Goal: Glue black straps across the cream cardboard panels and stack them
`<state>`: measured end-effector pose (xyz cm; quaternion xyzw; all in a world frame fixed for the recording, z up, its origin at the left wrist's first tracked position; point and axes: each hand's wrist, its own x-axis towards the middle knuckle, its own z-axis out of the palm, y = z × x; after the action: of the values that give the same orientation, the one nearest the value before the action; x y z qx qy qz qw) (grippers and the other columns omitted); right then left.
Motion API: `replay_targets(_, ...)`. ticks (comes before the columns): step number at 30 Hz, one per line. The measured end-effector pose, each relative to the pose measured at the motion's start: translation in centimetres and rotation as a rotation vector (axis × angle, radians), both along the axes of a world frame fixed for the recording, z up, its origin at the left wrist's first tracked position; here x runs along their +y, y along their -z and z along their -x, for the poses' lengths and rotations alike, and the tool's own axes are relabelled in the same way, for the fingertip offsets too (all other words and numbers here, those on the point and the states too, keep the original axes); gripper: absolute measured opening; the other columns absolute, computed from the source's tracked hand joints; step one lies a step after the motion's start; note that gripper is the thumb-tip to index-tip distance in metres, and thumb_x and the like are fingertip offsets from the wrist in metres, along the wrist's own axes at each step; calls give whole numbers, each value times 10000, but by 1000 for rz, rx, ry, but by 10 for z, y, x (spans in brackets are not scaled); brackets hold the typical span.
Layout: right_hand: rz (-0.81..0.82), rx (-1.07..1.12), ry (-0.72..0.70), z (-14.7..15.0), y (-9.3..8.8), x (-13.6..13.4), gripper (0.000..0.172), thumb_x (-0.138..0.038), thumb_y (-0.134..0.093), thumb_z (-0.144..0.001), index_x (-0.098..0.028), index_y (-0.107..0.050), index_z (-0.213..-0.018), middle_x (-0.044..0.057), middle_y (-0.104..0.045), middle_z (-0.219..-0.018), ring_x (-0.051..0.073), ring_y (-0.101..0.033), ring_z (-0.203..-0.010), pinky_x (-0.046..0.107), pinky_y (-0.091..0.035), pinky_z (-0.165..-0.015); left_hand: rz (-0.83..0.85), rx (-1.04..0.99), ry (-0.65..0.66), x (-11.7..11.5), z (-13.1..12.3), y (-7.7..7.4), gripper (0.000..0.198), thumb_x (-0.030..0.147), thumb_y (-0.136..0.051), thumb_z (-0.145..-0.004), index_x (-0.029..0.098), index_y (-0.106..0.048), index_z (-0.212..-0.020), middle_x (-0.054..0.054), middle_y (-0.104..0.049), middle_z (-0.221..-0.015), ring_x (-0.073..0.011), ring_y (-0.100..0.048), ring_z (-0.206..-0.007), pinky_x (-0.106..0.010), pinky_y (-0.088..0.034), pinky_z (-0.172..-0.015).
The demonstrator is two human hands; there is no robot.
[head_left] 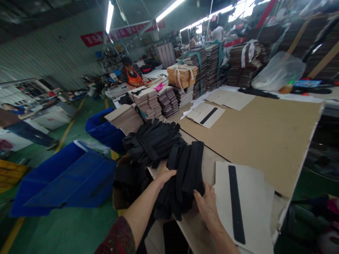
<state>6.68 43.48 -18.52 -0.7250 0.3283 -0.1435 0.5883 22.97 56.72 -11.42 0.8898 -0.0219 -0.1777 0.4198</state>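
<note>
A stack of black fabric strips (185,173) lies at the near left edge of the table, between my two hands. My left hand (165,174) grips its left side, with some fingers hidden behind the strips. Against the lower right side, my right hand (206,199) is closed on the same stack, its fingertips partly out of sight. Just beyond is a looser heap of black strips (156,139). To the right of my right hand rests a pale board (254,197) bearing a flat black bar (236,204).
Blue bins (71,180) stand on the green floor at left. Bundled panels (148,102) and a yellow tied bundle (182,76) line the table's far side. Another pale panel with a black bar (209,115) lies farther back. A person in an orange apron (134,77) works beyond.
</note>
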Motion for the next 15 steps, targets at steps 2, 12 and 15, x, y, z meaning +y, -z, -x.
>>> replay_targets(2,91,-49,8,2,-1,3,643,-453,-511,-731,-90,-567,-1259,197,-468,-1361,360,-387,-1310,502,-275,-1119,21,12,2,3,-2,3,551,323,-825,-627,207,-669,-1142,-75,-726,-1088,-285,-659,-1039,-337,-504,-904)
replay_targets(12,48,-187,-51,-38,-17,-23,470,-446,-515,-836,-153,-546,-1203,146,-496,-1253,289,-466,-1196,456,-358,-1063,76,51,-79,15,-15,20,672,324,-853,-617,198,-596,-1226,-107,-680,-1189,-289,-633,-1104,-375,-488,-958)
replay_targets(15,145,-152,-14,-67,-23,-28,578,-484,-552,-821,-100,-513,-1252,182,-493,-1233,325,-459,-1180,488,-355,-1049,76,52,-103,14,-17,23,732,323,-868,-599,200,-570,-1256,-110,-670,-1211,-294,-617,-1137,-378,-471,-990)
